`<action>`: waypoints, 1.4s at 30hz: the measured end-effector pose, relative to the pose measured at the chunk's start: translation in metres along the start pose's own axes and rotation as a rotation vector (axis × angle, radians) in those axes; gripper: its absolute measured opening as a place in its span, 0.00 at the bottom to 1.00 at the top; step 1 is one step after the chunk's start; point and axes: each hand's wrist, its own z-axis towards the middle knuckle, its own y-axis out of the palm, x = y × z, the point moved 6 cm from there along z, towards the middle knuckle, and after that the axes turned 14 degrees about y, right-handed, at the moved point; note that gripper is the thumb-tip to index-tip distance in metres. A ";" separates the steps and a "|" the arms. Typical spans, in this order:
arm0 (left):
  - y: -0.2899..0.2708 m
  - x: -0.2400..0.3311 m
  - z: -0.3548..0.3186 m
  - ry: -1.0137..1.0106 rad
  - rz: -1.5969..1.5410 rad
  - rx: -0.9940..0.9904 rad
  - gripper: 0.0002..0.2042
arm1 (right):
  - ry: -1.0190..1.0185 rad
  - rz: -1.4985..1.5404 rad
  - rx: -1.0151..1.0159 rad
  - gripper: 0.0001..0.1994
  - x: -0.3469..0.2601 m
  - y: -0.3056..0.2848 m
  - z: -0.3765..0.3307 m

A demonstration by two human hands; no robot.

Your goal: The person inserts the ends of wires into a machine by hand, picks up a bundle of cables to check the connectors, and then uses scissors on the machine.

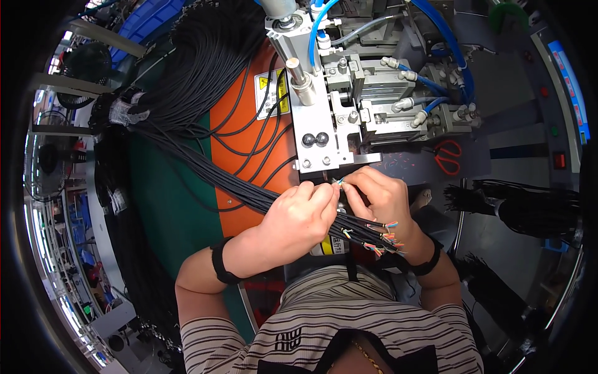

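Both forearms are entering from the lower edge and bending inward, with the left hand (299, 215) and the right hand (380, 199) meeting just below the metal machine head (324, 118), fingertips pinching a thin wire end (340, 182) between them. A bundle of black cables (249, 187) is passing under the left hand — its stripped coloured tips (383, 237) fanning beside the right wrist. A yellow-and-white rectangular warning label (272, 93) is sitting on the orange panel (237, 124) left of the machine head.

Matt black cables (205, 81) — bare metal machine (324, 124)

Your bundle of black cables (249, 187) runs diagonally across an orange panel; stripped ends (383, 240) show coloured wires, fanned beneath your wrists.
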 end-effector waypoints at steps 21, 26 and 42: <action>-0.001 -0.005 0.002 -0.031 -0.050 -0.016 0.25 | 0.041 -0.041 -0.038 0.05 0.005 0.005 0.003; 0.000 -0.003 -0.001 -0.039 -0.012 0.013 0.24 | -0.036 -0.014 0.079 0.05 -0.002 0.003 -0.003; -0.004 -0.003 0.003 -0.054 0.024 -0.019 0.17 | 0.010 -0.156 -0.039 0.04 0.000 0.006 0.003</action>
